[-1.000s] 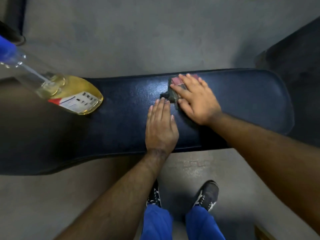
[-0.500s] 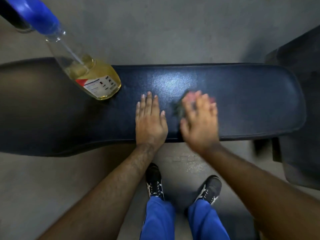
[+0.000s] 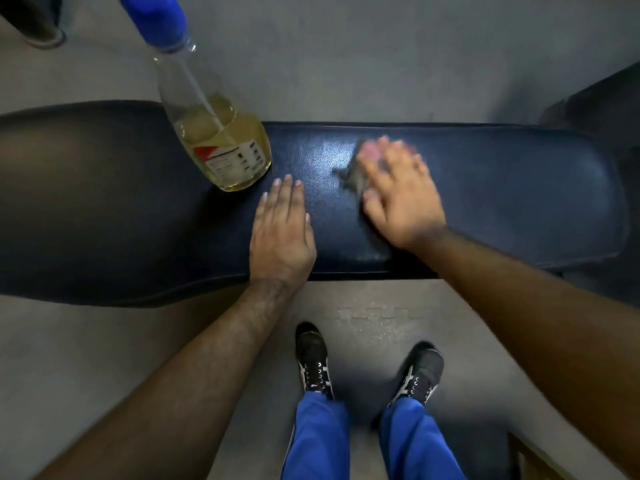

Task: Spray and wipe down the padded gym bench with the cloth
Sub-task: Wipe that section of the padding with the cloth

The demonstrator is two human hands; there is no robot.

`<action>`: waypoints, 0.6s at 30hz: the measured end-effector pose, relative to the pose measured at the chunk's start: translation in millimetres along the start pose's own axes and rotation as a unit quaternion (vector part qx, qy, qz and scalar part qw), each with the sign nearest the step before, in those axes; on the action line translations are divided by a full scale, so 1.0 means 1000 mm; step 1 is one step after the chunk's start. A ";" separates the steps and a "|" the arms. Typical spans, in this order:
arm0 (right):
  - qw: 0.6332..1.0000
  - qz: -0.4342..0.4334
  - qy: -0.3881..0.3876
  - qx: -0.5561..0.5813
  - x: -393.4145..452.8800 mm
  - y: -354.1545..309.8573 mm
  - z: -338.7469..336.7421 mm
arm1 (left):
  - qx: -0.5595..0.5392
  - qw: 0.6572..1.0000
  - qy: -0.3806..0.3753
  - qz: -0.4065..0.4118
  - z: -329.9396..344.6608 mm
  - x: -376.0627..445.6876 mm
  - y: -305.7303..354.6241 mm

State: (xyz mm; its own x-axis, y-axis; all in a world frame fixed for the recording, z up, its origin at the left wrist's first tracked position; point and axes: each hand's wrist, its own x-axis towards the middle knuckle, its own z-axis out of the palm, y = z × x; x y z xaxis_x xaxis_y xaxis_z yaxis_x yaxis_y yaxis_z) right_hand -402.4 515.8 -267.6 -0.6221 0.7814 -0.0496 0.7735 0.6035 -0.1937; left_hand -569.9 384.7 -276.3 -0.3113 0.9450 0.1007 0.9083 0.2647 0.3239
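Observation:
The dark blue padded bench [image 3: 502, 188] runs left to right across the view. My right hand [image 3: 398, 192] presses flat on a small grey and pink cloth [image 3: 353, 174] near the bench's middle; the hand is blurred and hides most of the cloth. My left hand [image 3: 280, 230] lies flat on the padding by the near edge, fingers together, holding nothing. A clear spray bottle [image 3: 221, 147] with yellow liquid and a blue top stands on the bench just left of my left hand.
Grey floor lies in front of and behind the bench. My feet in black shoes [image 3: 313, 358] stand just before the bench's near edge. A dark pad or machine part [image 3: 599, 105] sits at the far right. A dark post base [image 3: 38, 29] is at the top left.
My right hand slid the cloth from the bench's far side toward the near edge, then back to the middle. My left hand stayed flat. The view shifted, bringing the bottle further in.

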 end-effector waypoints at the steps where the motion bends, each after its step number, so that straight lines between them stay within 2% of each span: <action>1: 0.994 0.111 0.013 0.018 0.012 -0.008 0.002 | 0.005 1.000 0.000 0.001 0.001 0.000 -0.001; 2: 0.990 0.142 0.009 0.021 0.019 -0.024 0.005 | 0.007 1.000 0.001 0.002 0.001 0.000 -0.002; 3: 0.995 0.094 -0.009 0.021 0.022 -0.038 0.006 | 0.006 1.000 0.002 0.004 0.002 -0.001 -0.002; 5: 0.994 -0.092 -0.054 0.015 0.026 -0.036 0.008 | -0.002 1.000 0.006 0.005 0.003 -0.002 -0.002; 6: 0.988 -0.139 -0.060 0.014 0.036 -0.022 0.003 | -0.008 1.000 0.010 0.002 0.003 -0.002 -0.002; 7: 0.992 -0.116 -0.042 0.015 0.051 -0.010 -0.002 | -0.015 1.000 0.016 -0.001 0.003 -0.002 -0.002; 9: 0.997 0.064 -0.015 0.031 0.071 -0.011 -0.005 | -0.027 0.999 0.028 -0.012 0.004 0.000 -0.002; 10: 0.992 0.122 -0.007 0.033 0.072 -0.022 -0.001 | -0.031 0.999 0.031 -0.016 0.004 -0.001 -0.001; 11: 0.994 0.104 -0.009 0.030 0.066 -0.038 0.004 | -0.034 0.999 0.033 -0.019 0.003 -0.001 0.000; 14: 0.990 -0.135 -0.033 0.024 0.023 -0.032 0.007 | -0.039 0.999 0.029 -0.017 0.001 -0.001 0.001; 15: 0.985 -0.170 -0.037 0.020 0.014 -0.014 0.004 | -0.043 0.999 0.027 -0.016 -0.001 -0.002 0.000; 16: 0.989 -0.144 -0.024 0.021 0.010 -0.002 0.002 | -0.052 0.998 0.022 -0.016 -0.003 -0.002 0.000; 18: 0.999 0.041 0.012 0.030 -0.002 -0.010 0.008 | -0.084 0.996 0.006 -0.016 -0.009 -0.002 -0.001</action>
State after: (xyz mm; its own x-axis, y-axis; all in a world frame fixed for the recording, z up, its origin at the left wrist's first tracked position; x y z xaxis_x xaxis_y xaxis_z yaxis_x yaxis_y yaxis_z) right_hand -409.8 507.0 -272.9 -0.5525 0.8323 -0.0443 0.8132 0.5266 -0.2478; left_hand -572.5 380.7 -268.7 -0.3431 0.9342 0.0980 0.8387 0.2577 0.4798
